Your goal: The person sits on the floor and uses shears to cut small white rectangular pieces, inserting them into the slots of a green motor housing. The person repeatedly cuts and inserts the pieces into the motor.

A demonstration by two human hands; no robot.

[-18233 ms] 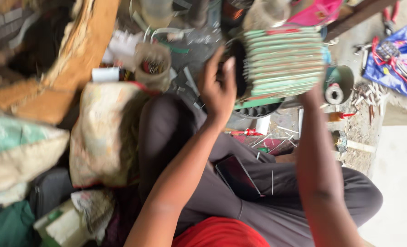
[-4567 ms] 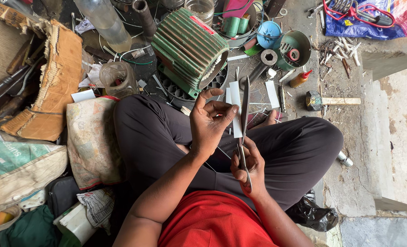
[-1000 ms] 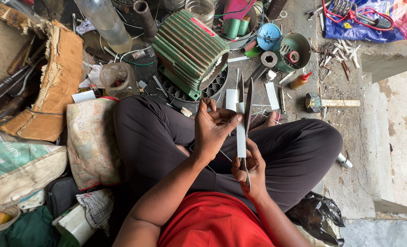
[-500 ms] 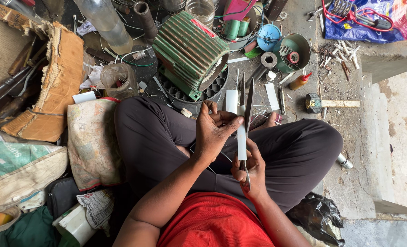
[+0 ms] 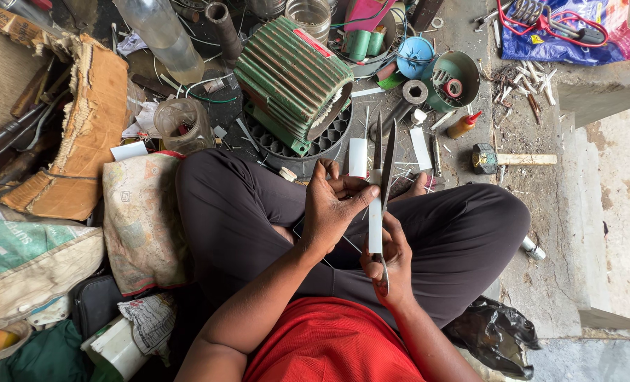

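While scissors (image 5: 384, 159) gape | right hand (image 5: 391, 260) grips | left hand (image 5: 331, 209) pinches white strip (image 5: 376, 216)

I'm looking down at a rough floor-level repair workshop. A green finned motor housing (image 5: 293, 85) sits on the dirty concrete floor (image 5: 534, 191) among scattered nails and wire scraps. Around it I see a hammer (image 5: 509, 158), tape rolls in a green tub (image 5: 456, 78), an oil-stained glass jar (image 5: 182, 124), torn cardboard (image 5: 81, 134) holding hand tools, and worn sacks (image 5: 25, 255).
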